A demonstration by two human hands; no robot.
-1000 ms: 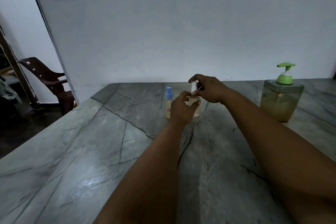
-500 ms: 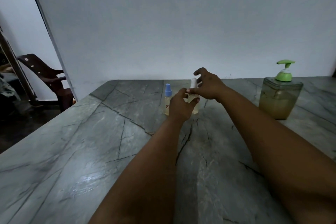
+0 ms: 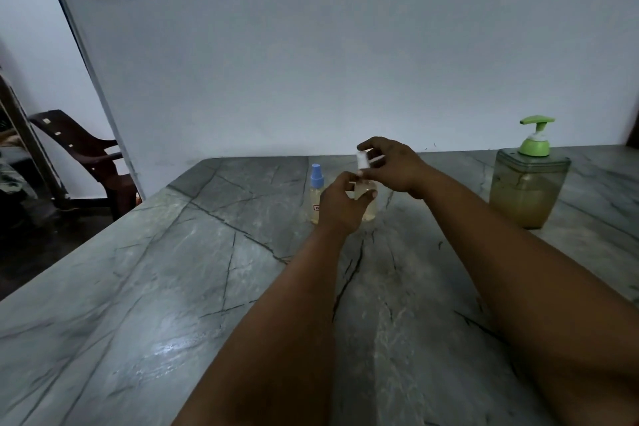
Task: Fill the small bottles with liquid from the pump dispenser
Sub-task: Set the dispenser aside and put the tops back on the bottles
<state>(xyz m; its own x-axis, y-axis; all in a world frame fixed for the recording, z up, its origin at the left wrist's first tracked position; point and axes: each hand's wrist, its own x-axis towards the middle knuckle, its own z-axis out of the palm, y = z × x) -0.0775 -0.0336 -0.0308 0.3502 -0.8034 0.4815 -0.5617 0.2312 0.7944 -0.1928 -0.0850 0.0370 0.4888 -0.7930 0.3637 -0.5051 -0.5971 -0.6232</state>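
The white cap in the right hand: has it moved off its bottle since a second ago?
Yes. The white cap has risen slightly above the bottle, judged against the blue-capped bottle beside it.

green pump (image 3: 536,135), blue cap (image 3: 317,172), grey veined table (image 3: 145,287)

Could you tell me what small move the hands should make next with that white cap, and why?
Probably lift the white cap clear: the right hand pinches it atop the small bottle that the left hand grips, and filling from the pump dispenser needs an open neck.
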